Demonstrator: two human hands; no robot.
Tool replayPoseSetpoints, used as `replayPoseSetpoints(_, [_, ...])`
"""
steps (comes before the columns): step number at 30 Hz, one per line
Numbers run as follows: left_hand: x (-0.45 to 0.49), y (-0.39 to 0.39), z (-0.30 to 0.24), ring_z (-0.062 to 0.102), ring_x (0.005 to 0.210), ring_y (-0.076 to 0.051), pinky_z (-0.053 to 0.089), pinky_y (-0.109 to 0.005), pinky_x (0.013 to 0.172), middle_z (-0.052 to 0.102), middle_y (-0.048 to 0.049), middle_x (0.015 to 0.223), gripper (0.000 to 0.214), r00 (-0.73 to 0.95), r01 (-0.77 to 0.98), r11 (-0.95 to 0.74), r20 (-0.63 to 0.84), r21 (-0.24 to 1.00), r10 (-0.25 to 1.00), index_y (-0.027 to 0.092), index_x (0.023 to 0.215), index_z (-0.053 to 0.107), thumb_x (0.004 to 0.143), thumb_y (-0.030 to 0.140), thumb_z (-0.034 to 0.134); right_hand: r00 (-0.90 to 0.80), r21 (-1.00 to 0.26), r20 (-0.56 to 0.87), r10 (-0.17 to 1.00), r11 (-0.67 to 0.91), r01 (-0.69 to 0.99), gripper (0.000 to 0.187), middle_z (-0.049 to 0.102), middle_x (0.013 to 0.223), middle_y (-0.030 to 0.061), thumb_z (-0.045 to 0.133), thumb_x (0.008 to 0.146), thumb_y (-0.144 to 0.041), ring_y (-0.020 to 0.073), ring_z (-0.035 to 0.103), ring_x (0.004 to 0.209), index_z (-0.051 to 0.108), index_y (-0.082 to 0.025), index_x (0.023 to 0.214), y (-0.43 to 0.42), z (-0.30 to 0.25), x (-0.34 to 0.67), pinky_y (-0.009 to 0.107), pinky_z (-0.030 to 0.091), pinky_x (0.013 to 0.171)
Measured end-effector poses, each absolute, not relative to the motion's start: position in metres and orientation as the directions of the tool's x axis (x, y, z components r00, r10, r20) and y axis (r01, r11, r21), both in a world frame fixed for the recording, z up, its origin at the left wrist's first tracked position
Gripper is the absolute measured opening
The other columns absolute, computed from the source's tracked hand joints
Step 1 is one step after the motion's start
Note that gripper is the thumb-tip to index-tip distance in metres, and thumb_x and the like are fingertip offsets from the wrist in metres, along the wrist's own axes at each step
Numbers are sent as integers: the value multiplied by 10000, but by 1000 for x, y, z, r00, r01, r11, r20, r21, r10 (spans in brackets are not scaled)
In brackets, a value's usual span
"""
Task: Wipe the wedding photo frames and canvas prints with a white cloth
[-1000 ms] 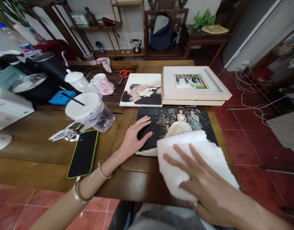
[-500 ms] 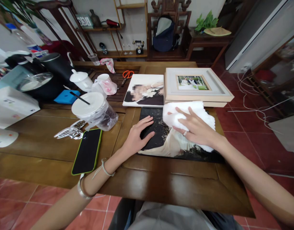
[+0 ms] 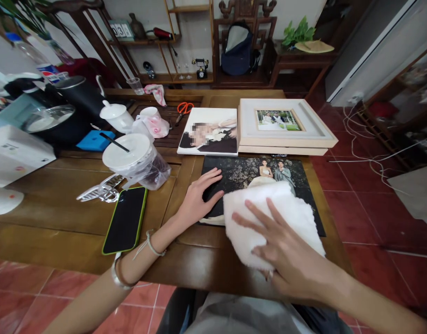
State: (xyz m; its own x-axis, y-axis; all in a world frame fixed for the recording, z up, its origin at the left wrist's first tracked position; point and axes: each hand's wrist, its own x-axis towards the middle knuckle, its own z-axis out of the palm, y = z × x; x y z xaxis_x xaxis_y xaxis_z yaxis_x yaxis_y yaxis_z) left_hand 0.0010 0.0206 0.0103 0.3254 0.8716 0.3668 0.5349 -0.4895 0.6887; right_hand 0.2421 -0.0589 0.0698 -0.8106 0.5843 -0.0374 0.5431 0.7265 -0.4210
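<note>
My left hand (image 3: 202, 194) lies with fingers apart on the left side of a dark photo panel (image 3: 239, 168), which shows two people in wedding clothes. Under my right hand (image 3: 286, 248) is a white towel (image 3: 299, 208); the fingers are spread across it and somewhat blurred, gripping it from above. The towel covers the panel's lower right part and hangs over its near edge onto the wooden table (image 3: 203, 260). Behind the panel lie a white-edged photo panel (image 3: 213, 132) and a stack of pale picture frames (image 3: 246, 123).
To my left are a phone (image 3: 125, 220) in a green case, a silvery hair claw (image 3: 102, 188) and a lidded drink cup (image 3: 130, 153) with a black straw. Orange-handled scissors (image 3: 184, 110), a white teapot (image 3: 116, 116) and a tissue box (image 3: 16, 153) stand farther back.
My right hand has drawn the towel down toward me, uncovering the two pictured people at the panel's upper right. My left hand has stayed in place.
</note>
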Motion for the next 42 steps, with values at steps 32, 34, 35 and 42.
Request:
replayPoseSetpoints(32, [0, 21, 10, 501, 1292, -260, 409, -482, 1081, 588, -131, 1328, 354, 334, 529, -508, 383, 680, 861, 170, 1205, 613, 855, 220, 608, -799, -369, -37, 600, 735, 569, 260, 479, 1419, 145, 476, 743, -93, 335, 114, 1443, 638, -157, 936, 1, 76, 232, 693, 151, 1088])
replayPoseSetpoints(34, [0, 22, 10, 496, 1296, -258, 404, -478, 1085, 589, -133, 1326, 345, 341, 528, -513, 384, 677, 858, 160, 1200, 614, 858, 207, 595, -822, -390, -65, 566, 744, 544, 310, 383, 1494, 120, 506, 690, -81, 334, 91, 1446, 649, -164, 952, -22, 78, 236, 688, 98, 1104])
replayPoseSetpoints(35, [0, 21, 10, 494, 1298, -258, 402, -476, 1087, 590, -134, 1324, 341, 339, 530, -510, 382, 678, 860, 157, 1196, 616, 859, 207, 594, -834, -404, -74, 547, 748, 527, 334, 363, 1507, 105, 517, 678, -82, 329, 83, 1447, 652, -172, 969, -32, 79, 238, 680, 61, 1114])
replayPoseSetpoints(42, [0, 21, 9, 496, 1297, -248, 400, -460, 1091, 595, -123, 1322, 335, 327, 534, -500, 378, 682, 866, 166, 1189, 620, 864, 246, 610, -871, -502, -131, 474, 725, 471, 173, 460, 1449, 78, 542, 762, -135, 255, 210, 1430, 631, -193, 898, -59, 100, 257, 508, 139, 1186])
